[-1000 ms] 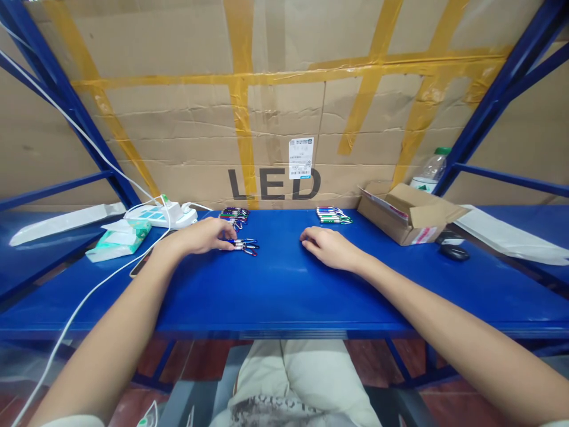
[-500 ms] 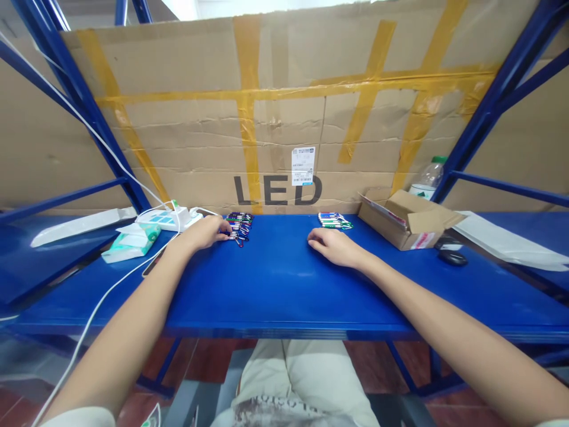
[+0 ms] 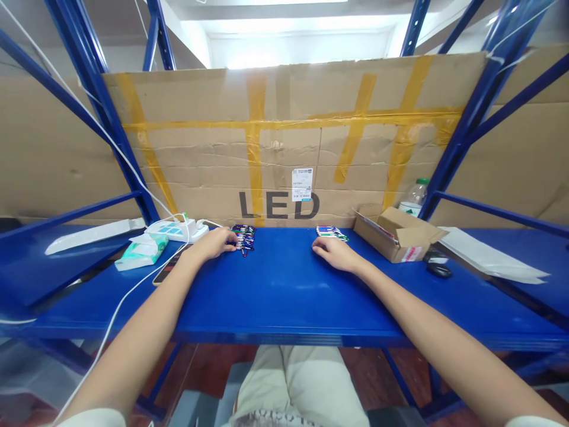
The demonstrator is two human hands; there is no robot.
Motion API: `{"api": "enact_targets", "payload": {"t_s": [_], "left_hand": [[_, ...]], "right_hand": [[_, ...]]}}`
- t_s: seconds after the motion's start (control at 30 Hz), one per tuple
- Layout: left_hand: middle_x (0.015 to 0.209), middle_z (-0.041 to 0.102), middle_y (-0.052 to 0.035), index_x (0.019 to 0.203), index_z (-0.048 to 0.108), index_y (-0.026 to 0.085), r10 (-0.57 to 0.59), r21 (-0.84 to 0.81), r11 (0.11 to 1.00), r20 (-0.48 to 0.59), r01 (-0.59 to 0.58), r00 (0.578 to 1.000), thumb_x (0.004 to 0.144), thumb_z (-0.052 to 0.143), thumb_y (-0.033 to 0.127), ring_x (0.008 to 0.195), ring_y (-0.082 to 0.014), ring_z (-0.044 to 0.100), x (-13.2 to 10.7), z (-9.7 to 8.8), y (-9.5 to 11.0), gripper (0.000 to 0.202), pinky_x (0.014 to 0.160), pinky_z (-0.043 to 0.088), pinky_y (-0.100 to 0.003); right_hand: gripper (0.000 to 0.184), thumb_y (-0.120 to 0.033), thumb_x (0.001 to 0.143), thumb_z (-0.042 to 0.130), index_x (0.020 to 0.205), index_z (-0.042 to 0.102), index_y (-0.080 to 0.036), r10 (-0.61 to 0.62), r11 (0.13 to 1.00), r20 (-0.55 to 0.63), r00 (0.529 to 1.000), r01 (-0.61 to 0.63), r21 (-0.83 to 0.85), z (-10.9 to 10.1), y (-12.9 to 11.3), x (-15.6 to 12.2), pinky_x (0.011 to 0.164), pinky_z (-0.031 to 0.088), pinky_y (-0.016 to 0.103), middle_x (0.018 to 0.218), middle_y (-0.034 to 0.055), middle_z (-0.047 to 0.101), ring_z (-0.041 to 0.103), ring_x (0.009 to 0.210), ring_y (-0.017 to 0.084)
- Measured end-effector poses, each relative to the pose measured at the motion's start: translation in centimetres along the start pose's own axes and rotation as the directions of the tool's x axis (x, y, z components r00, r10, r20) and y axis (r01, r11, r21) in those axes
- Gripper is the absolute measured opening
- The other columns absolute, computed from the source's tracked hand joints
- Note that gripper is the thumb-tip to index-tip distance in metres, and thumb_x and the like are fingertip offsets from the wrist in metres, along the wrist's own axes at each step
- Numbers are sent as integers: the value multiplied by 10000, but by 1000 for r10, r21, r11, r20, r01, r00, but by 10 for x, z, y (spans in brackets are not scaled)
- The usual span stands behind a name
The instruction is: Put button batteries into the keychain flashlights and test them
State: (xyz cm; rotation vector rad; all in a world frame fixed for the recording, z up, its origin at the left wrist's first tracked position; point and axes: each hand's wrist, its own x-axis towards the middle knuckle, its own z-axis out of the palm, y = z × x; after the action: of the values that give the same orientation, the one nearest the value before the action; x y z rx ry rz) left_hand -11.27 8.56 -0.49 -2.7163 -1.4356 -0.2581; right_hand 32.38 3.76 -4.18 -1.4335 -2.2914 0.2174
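Observation:
On the blue table, my left hand (image 3: 217,243) rests at the left end of a row of small coloured pen-like sticks with carabiner clips (image 3: 245,239). Its fingers are loosely bent and slightly apart, the tips touching or very close to the ends of the sticks; no piece shows lifted. My right hand (image 3: 334,252) lies on the tabletop just in front of a smaller set of similar sticks (image 3: 331,232), white, blue and green. Its fingers are loosely curved, holding nothing that shows, and they partly hide the near side of that set.
An open cardboard box (image 3: 391,237) stands right of the hands, by a bottle (image 3: 414,198) and a black mouse (image 3: 439,270). Leftward are a power strip (image 3: 171,229), a tissue pack (image 3: 142,251), a phone (image 3: 168,271) and a white cable (image 3: 118,308). A cardboard panel (image 3: 200,160) closes the back.
The camera view has tilted up, showing more of the ceiling and shelf frame. Both hands stay at about the same places beside the two sets of sticks.

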Motion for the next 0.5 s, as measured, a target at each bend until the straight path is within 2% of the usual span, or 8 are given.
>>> {"api": "enact_targets", "payload": {"t_s": [0.2, 0.33, 0.5], "left_hand": [[1139, 779, -156, 1192, 807, 209, -47, -14, 999, -87, 46, 995, 1003, 654, 552, 1077, -336, 735, -1, -1, 1, 420, 926, 537, -383], [1211, 766, -154, 1190, 807, 227, -46, -16, 999, -123, 45, 991, 1032, 648, 509, 1141, -325, 721, -1, 2, 3, 361, 979, 529, -382], [1212, 758, -155, 1190, 802, 209, -38, 6, 999, -137, 40, 990, 1054, 621, 487, 1132, -321, 716, 1, 4, 5, 358, 987, 529, -391]], "right_hand": [[207, -246, 1070, 574, 1110, 769, -188, 8, 1000, 6, 1000, -8, 4, 1, 6, 1, 911, 562, 332, 1132, 90, 833, 764, 1012, 238], [220, -247, 1071, 563, 1096, 770, -178, 12, 1000, 13, 1000, -12, 3, 0, 3, 1, 885, 564, 333, 1103, 94, 835, 768, 974, 237], [222, -255, 1068, 567, 1103, 772, -177, 20, 1000, 17, 1000, -20, 16, -1, 1, 1, 905, 561, 337, 1127, 98, 834, 768, 1001, 242]]}}
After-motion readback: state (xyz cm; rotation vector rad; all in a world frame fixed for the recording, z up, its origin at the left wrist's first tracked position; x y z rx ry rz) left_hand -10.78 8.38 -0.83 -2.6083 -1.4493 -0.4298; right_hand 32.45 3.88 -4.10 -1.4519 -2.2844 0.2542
